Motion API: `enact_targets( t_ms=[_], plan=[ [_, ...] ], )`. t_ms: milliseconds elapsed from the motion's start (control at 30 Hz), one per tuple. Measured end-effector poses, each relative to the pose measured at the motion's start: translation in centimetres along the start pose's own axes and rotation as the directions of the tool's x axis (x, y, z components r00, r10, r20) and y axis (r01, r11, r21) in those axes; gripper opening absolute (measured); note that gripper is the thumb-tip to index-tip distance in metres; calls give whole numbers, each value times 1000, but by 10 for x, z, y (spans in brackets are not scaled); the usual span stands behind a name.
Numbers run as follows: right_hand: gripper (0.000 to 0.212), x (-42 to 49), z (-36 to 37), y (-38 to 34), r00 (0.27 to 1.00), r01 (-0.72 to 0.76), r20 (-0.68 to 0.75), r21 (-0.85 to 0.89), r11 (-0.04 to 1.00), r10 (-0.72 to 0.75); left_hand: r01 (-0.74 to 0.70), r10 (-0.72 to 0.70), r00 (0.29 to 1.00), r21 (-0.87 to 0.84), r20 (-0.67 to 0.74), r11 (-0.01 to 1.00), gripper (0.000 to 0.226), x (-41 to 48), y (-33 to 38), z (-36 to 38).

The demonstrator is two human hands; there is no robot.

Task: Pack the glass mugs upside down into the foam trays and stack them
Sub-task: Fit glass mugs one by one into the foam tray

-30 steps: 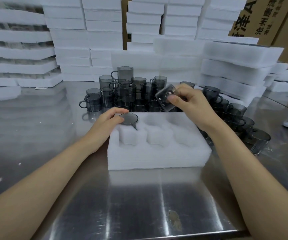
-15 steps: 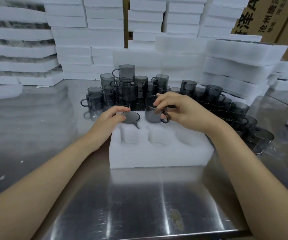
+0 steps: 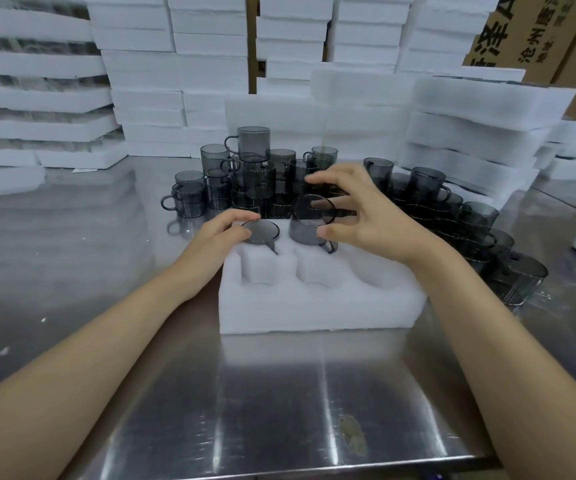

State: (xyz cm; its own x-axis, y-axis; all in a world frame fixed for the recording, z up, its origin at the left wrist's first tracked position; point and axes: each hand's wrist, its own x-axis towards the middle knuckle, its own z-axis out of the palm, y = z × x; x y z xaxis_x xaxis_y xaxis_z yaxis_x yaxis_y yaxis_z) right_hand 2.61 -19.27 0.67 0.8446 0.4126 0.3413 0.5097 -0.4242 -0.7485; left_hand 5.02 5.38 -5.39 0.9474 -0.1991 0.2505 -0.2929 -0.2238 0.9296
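two bare hands work over a white foam tray (image 3: 314,306) on a steel table (image 3: 279,410). the left hand (image 3: 217,237) curls its thumb and fingers on the edge of a smoky grey glass mug (image 3: 260,232) seated upside down in the tray's far left pocket, only its base showing. the right hand (image 3: 366,216) grips a second mug (image 3: 309,223) between thumb and spread fingers, upside down, partly sunk in the far middle pocket, handle toward the person. loose mugs (image 3: 251,168) crowd the table just behind the tray; stacked foam trays (image 3: 175,64) and cardboard boxes (image 3: 539,29) rise beyond.
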Motion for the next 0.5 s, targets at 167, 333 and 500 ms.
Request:
enact_targets(
  t_ms=[167, 333, 500],
  plan=[
    [44, 2, -2, 5, 995, -28, 80, -270, 963, 51, 1, -1, 1000, 7, -4, 1000, 30, 0, 1, 1],
    [43, 2, -5, 10, 994, -96, 24, -247, 964, 106, 9, -9, 1000, 2, 11, 1000, 27, -1, 1, 0],
    [37, 7, 1, 11, 976, -134, 128, -279, 951, 175, 20, -20, 1000, -5, 11, 1000, 30, -1, 1, 0]
  ],
)
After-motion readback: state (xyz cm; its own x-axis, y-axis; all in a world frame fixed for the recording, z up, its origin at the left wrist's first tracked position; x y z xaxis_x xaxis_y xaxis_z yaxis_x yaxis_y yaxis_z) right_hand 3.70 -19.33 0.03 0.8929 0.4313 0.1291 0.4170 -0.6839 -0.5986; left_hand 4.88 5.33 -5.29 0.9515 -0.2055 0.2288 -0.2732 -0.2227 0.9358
